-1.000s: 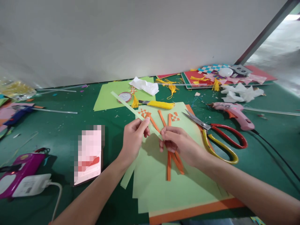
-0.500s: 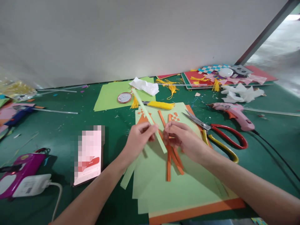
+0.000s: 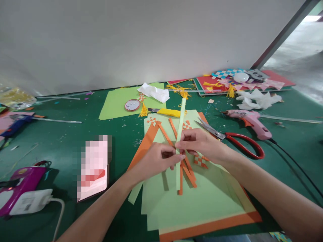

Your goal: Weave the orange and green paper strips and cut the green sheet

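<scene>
A long pale green paper strip [image 3: 181, 121] stands nearly upright in view, held above the stacked paper. My left hand [image 3: 165, 157] pinches it low, and my right hand [image 3: 195, 141] grips it just above, with its fingertips partly hidden behind the strip. Beneath the hands lie several orange paper strips [image 3: 188, 174] on pale green sheets [image 3: 171, 210]. A small orange-and-green woven paper piece [image 3: 201, 160] lies beside my right wrist, and another woven piece [image 3: 152, 120] sits at the upper left of the sheets.
Scissors [image 3: 242, 141] and a pink glue gun [image 3: 252, 119] lie to the right. A yellow utility knife [image 3: 169, 112], a round tin [image 3: 132, 105] and crumpled tissue [image 3: 154, 92] are behind the sheets. A phone [image 3: 94, 164] and a purple power strip [image 3: 22, 179] are at left.
The green strip has swung from a slant to nearly upright and shifted right. My right hand has taken hold of it, while my left hand has moved slightly lower and right.
</scene>
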`<state>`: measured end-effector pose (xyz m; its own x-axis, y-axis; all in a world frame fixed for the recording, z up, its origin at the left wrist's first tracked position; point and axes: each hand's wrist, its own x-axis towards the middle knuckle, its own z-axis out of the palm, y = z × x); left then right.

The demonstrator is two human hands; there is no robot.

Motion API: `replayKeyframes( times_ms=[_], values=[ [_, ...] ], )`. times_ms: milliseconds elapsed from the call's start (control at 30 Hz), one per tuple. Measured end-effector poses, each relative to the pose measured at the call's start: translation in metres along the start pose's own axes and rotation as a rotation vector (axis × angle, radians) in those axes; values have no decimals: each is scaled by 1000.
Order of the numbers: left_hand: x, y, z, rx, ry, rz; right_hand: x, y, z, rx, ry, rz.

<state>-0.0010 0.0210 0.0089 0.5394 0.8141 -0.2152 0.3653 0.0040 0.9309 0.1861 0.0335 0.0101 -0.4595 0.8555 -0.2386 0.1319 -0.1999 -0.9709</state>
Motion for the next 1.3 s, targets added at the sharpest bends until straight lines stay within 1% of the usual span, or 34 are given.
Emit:
replayKeyframes(
  times_ms=[167, 367, 500, 700, 900, 1067, 1300],
  values=[
    [0, 2, 0, -46, 10, 11, 1, 5, -2, 8, 38, 17],
    [-2, 4, -2, -49, -4, 13, -1, 4, 1, 37, 27, 6],
    [-3, 2, -3, -35, -14, 5, 0, 3, -1, 40, 25, 6],
    [-1, 0, -4, -15, -68, -16, 1, 1, -6, 103, 29, -4],
    [-1, 2, -4, -98, -39, 26, 2, 7, -4, 159, -11, 19],
    [-1, 0, -4, -99, -66, 28, 3, 5, -8, 173, 72, -17],
    [-1, -3, -3, -107, -3, 49, 3, 7, -2, 216, 51, 3]
  ],
)
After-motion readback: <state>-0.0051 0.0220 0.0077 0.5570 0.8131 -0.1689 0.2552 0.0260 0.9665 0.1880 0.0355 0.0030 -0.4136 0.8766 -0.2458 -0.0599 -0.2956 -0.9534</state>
